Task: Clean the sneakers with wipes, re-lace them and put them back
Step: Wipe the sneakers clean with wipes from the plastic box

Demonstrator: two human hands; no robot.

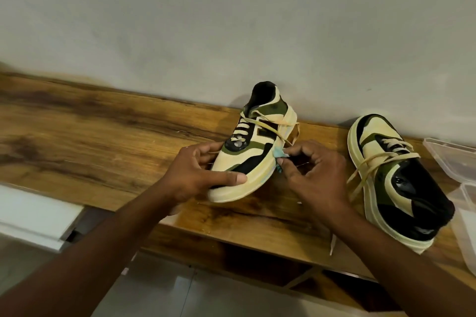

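Observation:
A cream, green and black sneaker (253, 152) stands on the wooden shelf (108, 136), toe toward me. My left hand (195, 175) grips its toe end, thumb across the front. My right hand (313, 172) pinches a small light-blue wipe (280, 156) against the sneaker's right side by the sole. Its cream laces hang loose over the right side. The second sneaker (396, 180) lies to the right, heel toward me, laces trailing over the shelf's front edge.
A clear plastic container (461, 162) sits at the far right of the shelf. A pale wall (231, 20) rises right behind the shelf. A white surface (33, 213) is at the lower left, with tiled floor below.

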